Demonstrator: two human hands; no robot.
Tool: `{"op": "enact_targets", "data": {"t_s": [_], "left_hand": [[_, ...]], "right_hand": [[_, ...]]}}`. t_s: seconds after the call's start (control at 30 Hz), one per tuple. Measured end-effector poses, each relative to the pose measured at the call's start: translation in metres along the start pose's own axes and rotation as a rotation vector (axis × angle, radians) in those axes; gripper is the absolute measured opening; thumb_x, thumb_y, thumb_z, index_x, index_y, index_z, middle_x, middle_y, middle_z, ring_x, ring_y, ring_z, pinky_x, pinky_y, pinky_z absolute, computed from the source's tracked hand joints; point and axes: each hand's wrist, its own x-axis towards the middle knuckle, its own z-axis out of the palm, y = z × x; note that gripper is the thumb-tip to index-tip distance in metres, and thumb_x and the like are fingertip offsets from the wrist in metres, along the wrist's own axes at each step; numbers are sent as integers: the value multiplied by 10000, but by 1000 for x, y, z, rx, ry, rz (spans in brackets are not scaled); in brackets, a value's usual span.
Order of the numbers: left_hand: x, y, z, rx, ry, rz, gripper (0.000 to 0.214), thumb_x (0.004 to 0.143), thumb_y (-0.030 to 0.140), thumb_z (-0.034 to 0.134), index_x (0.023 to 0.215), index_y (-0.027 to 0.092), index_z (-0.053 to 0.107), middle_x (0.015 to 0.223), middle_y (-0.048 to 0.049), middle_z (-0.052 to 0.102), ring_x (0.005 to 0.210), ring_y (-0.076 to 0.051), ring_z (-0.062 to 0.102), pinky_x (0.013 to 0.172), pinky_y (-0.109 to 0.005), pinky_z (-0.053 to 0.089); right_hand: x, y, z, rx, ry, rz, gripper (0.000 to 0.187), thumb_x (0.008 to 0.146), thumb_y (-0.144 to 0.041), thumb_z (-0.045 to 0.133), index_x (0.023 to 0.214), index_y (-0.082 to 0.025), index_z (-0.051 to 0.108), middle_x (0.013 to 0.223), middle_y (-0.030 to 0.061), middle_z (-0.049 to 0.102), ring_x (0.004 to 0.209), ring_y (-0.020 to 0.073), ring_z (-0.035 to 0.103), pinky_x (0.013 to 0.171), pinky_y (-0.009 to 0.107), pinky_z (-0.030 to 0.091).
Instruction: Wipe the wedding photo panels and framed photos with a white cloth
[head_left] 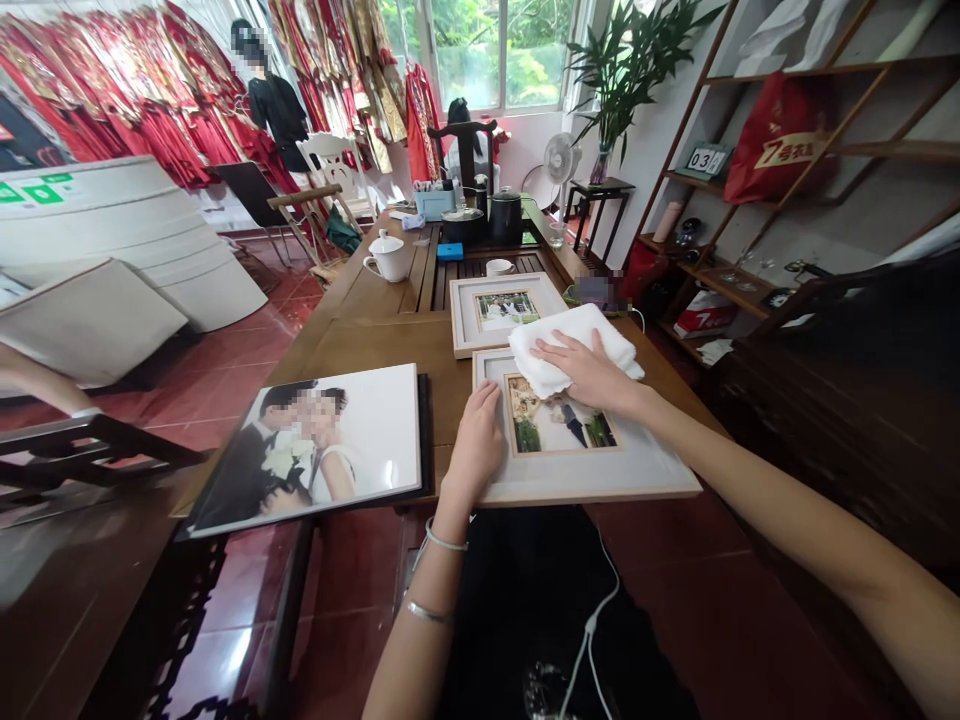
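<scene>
A framed photo with a pale wood rim lies flat at the near edge of the wooden table. My left hand rests flat on the frame's left side, fingers stretched out. My right hand presses a folded white cloth onto the frame's upper part, fingers spread over it. A second framed photo lies just beyond. A large frameless wedding print lies to the left.
A white teapot, a cup, a blue box and dark kettles stand on the tea tray farther back. Shelves line the right wall. Red garments hang at left. A dark chair arm is near left.
</scene>
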Motion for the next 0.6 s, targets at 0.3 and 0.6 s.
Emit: {"op": "enact_targets", "data": {"t_s": [0.3, 0.6], "left_hand": [[1, 1, 0, -13, 4, 0, 566, 757, -40, 324, 1266, 89, 534, 1370, -162, 524, 1368, -236, 379, 1149, -476, 311], [0, -3, 2, -15, 26, 7, 590, 734, -41, 345, 1267, 122, 539, 1378, -135, 525, 1370, -233, 376, 1154, -473, 307]], "right_hand": [[-69, -35, -18, 292, -239, -198, 689, 759, -60, 429, 1419, -254, 401, 1460, 65, 429, 1398, 261, 261, 1097, 649, 50], [-116, -35, -62, 410, -299, -236, 598, 768, -72, 481, 1287, -359, 565, 1355, -74, 550, 1272, 199, 477, 1111, 323, 318]]}}
